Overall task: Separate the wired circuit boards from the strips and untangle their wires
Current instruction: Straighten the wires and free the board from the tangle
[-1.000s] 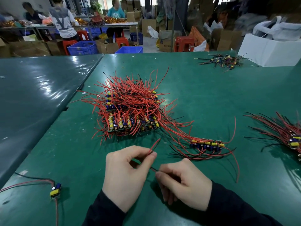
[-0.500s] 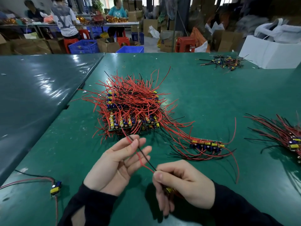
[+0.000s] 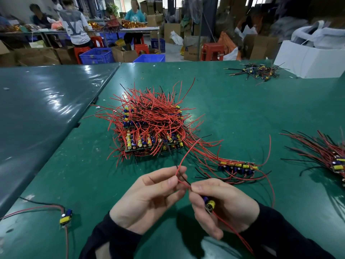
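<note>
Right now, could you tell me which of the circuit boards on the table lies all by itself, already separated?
The single board near the left edge, with only its own red and black wires; the rest sit in heaps or strips.

R hand [image 3: 224, 204] grips a small circuit board [image 3: 209, 203] w/ yellow and blue parts; red wire [image 3: 188, 156] and black wire run up from it. L hand [image 3: 149, 197] pinches those wires just above. Behind: big pile of boards [image 3: 149, 128] in red wires, one strip [image 3: 237, 167] to its right on green table [image 3: 242, 109]. Single board [image 3: 65, 218] lies at left.
</note>
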Demonstrator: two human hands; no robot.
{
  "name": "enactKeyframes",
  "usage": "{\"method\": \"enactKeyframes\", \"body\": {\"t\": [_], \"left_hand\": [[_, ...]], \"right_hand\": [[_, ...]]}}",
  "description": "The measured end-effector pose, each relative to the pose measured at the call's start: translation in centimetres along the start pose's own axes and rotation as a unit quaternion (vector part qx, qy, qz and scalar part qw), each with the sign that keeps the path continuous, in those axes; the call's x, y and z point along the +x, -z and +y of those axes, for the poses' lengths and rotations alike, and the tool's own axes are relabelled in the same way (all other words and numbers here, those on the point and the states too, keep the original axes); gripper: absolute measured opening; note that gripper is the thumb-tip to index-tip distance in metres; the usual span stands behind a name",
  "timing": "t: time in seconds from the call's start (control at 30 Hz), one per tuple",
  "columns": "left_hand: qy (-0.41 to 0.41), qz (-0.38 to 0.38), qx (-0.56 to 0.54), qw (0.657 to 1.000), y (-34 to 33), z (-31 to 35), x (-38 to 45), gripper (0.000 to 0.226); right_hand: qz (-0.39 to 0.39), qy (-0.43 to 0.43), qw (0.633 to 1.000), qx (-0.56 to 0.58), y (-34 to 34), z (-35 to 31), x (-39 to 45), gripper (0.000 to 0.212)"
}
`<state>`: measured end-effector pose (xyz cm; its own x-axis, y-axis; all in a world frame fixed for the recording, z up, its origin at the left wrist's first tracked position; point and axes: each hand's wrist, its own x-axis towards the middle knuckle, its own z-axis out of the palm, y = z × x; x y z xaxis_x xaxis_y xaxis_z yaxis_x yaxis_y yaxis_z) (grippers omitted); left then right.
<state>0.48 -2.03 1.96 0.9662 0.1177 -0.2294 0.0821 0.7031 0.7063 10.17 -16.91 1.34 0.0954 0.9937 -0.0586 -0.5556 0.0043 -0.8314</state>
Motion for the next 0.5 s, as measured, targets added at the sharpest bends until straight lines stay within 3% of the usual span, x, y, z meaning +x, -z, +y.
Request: {"method": "enactKeyframes", "body": {"t": [0.1,0.4,0.5], "left_hand": [[-0.007,-0.04,0.028,0.999,-0.2,-0.3,-0.2,0.054],[-0.047,-0.103,0.052,0.992,-0.4,-0.5,-0.7,0.043],[-0.096,-0.057,0.043,0.993,-0.9,-0.6,-0.6,0.044]], "right_hand": [[-0.044,-0.013,0.998,0.047,-0.2,0.0,-0.1,0.024],[-0.063,-0.066,0.992,0.083,-1.1,0.2,-0.3,0.032],[-0.081,-0.065,0.99,0.095,-1.3,0.2,-0.3,0.032]]}}
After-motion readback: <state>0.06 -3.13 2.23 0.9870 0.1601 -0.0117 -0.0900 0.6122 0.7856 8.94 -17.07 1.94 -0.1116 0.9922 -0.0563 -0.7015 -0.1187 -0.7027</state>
